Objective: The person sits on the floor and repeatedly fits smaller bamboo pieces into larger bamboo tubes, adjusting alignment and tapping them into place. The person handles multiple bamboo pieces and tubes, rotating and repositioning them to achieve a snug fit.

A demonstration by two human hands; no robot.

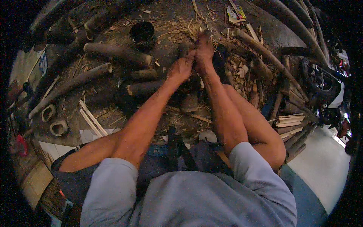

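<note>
Both arms stretch forward between my bent knees, and the hands meet over the littered ground. My left hand [182, 69] has its fingers curled inward, right beside the other hand. Slightly farther forward, my right hand [204, 52] is blurred, its fingers seemingly wrapped round something dark. What the hands grip is too dim and smeared to make out. Pale straw-like shavings [192, 31] lie just beyond the fingertips. A pile of wood chips [238, 70] spreads to the right of the right hand.
Cut bamboo-like poles [117, 53] lie at the left, with two hollow rings [58, 128] nearer me. A black bucket [143, 32] stands ahead. Pale split strips [90, 119] lie by my left knee; more strips [289, 121] are stacked right. A motorcycle wheel [317, 75] stands far right.
</note>
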